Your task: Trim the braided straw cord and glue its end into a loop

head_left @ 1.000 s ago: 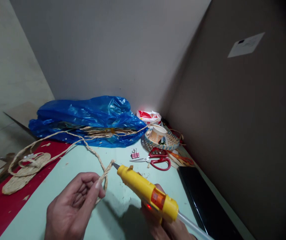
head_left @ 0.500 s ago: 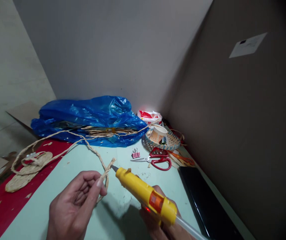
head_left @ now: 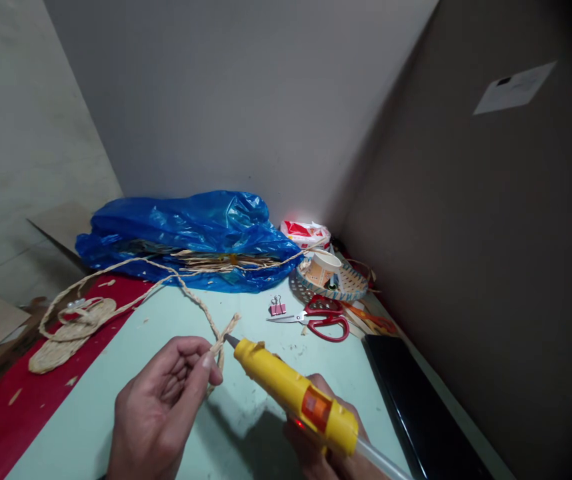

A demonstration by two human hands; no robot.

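Note:
Between thumb and fingers, my left hand (head_left: pixel 166 407) pinches a twisted straw-coloured cord (head_left: pixel 201 303) close to its end, which points up and to the right. The cord runs back from there and loops out to the left. My right hand (head_left: pixel 316 433) is wrapped round a yellow hot glue gun (head_left: pixel 286 380), partly hidden behind it. The gun's dark nozzle is at the cord just above my left fingertips, seeming to touch it. A clear glue stick (head_left: pixel 381 460) sticks out of its rear, and a red light glows on its underside.
A blue plastic bag (head_left: pixel 186 223) of dried strands lies at the back. Red-handled scissors (head_left: pixel 323 319), a pink binder clip (head_left: pixel 278 307), a woven basket (head_left: pixel 351 283) and a paper cup (head_left: pixel 325 267) stand centre right. A black flat object (head_left: pixel 416 400) lies right, a woven sole (head_left: pixel 73 337) left.
The glue gun's nozzle has shifted from near the cord's tip down along it, closer to my left fingertips. The whole view has swung slightly left.

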